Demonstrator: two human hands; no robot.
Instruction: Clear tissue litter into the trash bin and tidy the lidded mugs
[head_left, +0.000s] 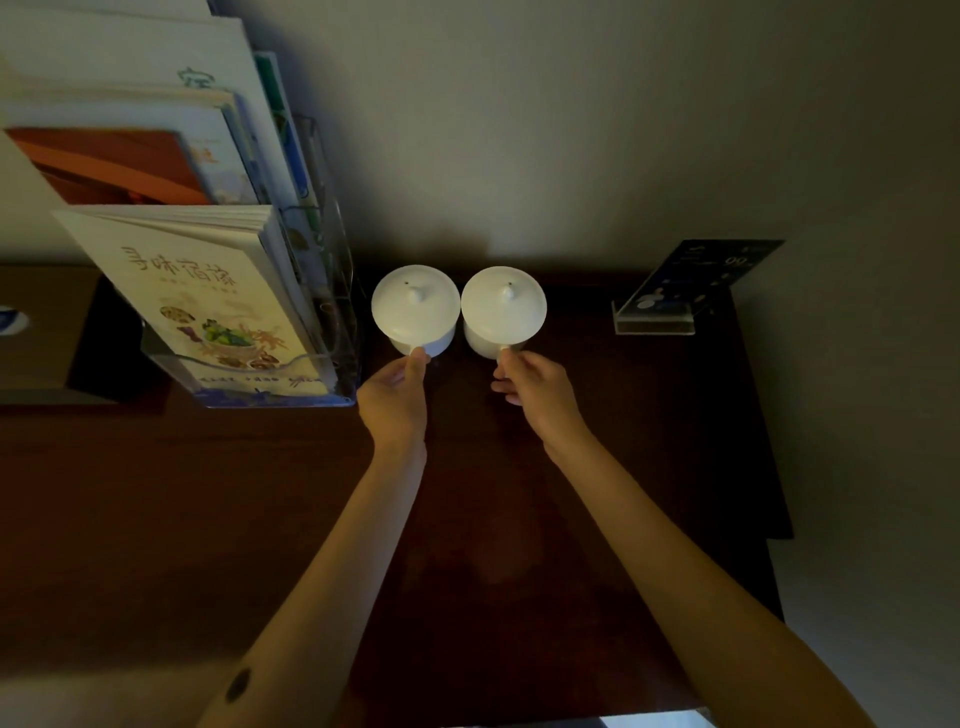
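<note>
Mugs: two white lidded mugs side by side at the back of the dark counter (519, 519), left mug (415, 306) just beside the right mug (503, 307), lids nearly touching, both near the wall.
Lids: seated flat, each with a small knob on top; they look loose-fitting, so I'd expect them to rattle or slide if a mug tips.
Handling: looks like glazed ceramic, so stiff, smooth, a bit slippery and breakable; moderate weight by my guess. Best hold is the handle, which faces the person on both mugs, with the mug kept level.
Left hand: the left hand (400, 395) reaches forward, palm turned inward, thumb and fingers (417, 358) pinched on the left mug's handle.
Right hand: the right hand (530, 384) mirrors it, its fingertips closed on the right mug's handle, the other fingers curled below.
Arms: both forearms stretched straight out over the counter, roughly parallel, wrists low.
Neighbours: a clear brochure rack (311, 312) stands just left of the left mug; a small sign stand (670, 306) sits well apart to the right.
Tissue: none visible here, and no bin in view.
Stage: looks like the mug-tidying part, with both handles gripped for squaring up the pair.
</note>
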